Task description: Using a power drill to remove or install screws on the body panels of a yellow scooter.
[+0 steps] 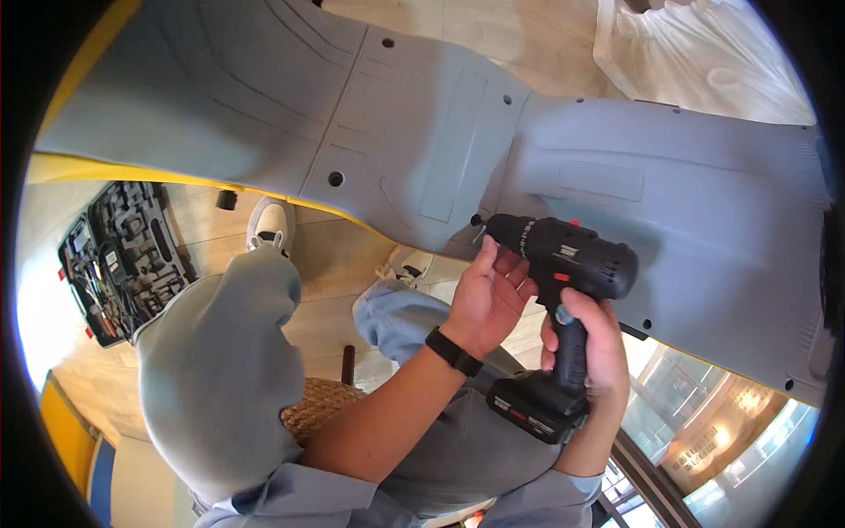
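My right hand (598,339) wraps round the grip of a black cordless drill (590,255), its battery at the bottom. My left hand (493,299) curls palm-up under the front of the drill, with its thumb at the chuck (506,231). A thin bit shows at the chuck's left end, close to a dark hole (476,219) at the near edge of a large grey moulded panel (563,150). Whether the bit touches the panel is hard to see. A yellow edge (343,214) runs along part of the panel's near side.
An open black tool case (123,264) with sockets and hand tools lies on the wooden floor at left. My legs and shoes are beneath the panel. A woven seat (321,405) shows below me. White sheeting (704,53) lies at the far right.
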Available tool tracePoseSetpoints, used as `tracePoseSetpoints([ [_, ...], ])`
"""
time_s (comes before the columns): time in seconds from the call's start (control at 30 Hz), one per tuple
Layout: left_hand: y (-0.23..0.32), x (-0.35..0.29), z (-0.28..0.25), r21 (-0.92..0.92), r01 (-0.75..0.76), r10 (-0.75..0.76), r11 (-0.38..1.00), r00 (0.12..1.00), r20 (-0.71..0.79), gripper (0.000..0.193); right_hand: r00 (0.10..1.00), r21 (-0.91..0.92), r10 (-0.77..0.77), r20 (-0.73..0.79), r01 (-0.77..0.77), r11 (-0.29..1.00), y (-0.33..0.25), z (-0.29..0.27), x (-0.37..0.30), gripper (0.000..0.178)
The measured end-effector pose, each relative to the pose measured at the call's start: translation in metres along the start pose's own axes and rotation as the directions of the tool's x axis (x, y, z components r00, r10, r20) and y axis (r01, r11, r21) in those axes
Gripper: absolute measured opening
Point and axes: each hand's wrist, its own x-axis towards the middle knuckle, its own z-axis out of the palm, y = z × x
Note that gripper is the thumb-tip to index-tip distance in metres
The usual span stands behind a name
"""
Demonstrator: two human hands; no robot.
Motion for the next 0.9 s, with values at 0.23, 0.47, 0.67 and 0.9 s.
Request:
tracePoseSetpoints([
  [0.23, 0.002, 0.001, -0.014, 0.119, 0.030, -0.054, 0.992, 0.979, 0.198, 0.047, 0.999, 0.039, 0.016, 0.045, -0.018, 0.999, -0.001, -0.015, 0.004, 0.044],
  [0.47, 0.007, 0.004, -0.020, -0.017, 0.098, -0.087, 0.995, 0.936, 0.342, 0.047, 1.000, 0.004, -0.015, -0.004, 0.015, 1.000, -0.005, 0.000, -0.001, 0.045],
  [0.67, 0.013, -0.002, -0.012, -0.179, 0.151, -0.097, 0.972, 0.955, 0.281, 0.047, 0.999, -0.008, 0.031, 0.027, -0.031, 0.999, -0.005, -0.001, 0.000, 0.043],
  [0.9, 0.014, 0.002, -0.016, -0.190, 0.158, -0.107, 0.969, 0.961, 0.253, 0.049, 0.997, -0.025, 0.062, 0.053, -0.061, 0.998, -0.008, 0.004, -0.001, 0.037],
])
